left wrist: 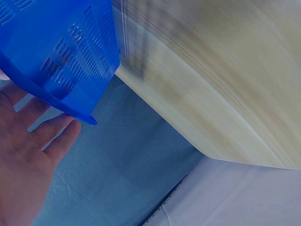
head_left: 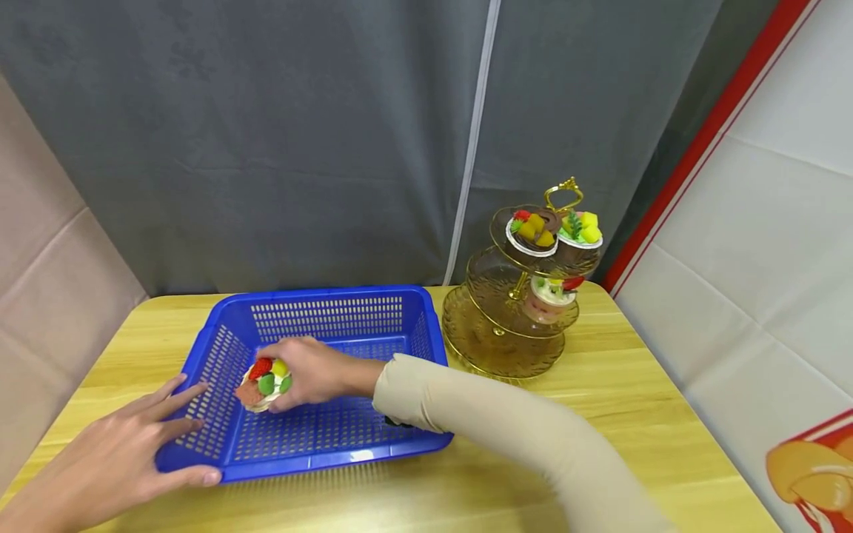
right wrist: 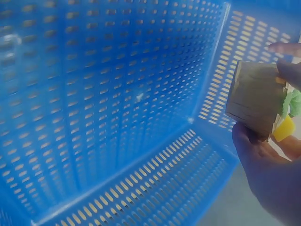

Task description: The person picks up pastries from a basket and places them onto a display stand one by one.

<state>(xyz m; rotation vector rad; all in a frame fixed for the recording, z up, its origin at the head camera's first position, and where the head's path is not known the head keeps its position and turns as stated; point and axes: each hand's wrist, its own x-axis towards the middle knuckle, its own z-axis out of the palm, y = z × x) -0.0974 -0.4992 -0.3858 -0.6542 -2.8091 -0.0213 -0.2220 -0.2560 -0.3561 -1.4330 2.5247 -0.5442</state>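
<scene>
My right hand (head_left: 312, 369) grips a toy cupcake (head_left: 265, 385) inside the blue plastic basket (head_left: 343, 297), near its left wall. Strawberry, yellow and green pieces on pale cream top this cupcake. In the right wrist view, the cupcake's brownish cup (right wrist: 256, 94) sits between thumb and fingers, tilted on its side and apart from the slotted wall. My left hand (head_left: 129, 448) rests with fairly straight, spread fingers on the basket's left rim. The left wrist view has those fingers against the rim (left wrist: 44, 96). A small dark green thing (head_left: 397, 423) is mostly hidden beneath my right sleeve.
Right of the basket stands a gold-edged three-tier stand (head_left: 460, 326). Its top tier bears a chocolate cupcake (head_left: 531, 235) and a green-creamed one (head_left: 580, 231); another cupcake (head_left: 552, 300) sits on the middle tier. A grey curtain (head_left: 300, 148) closes off the wooden table's (head_left: 640, 414) back.
</scene>
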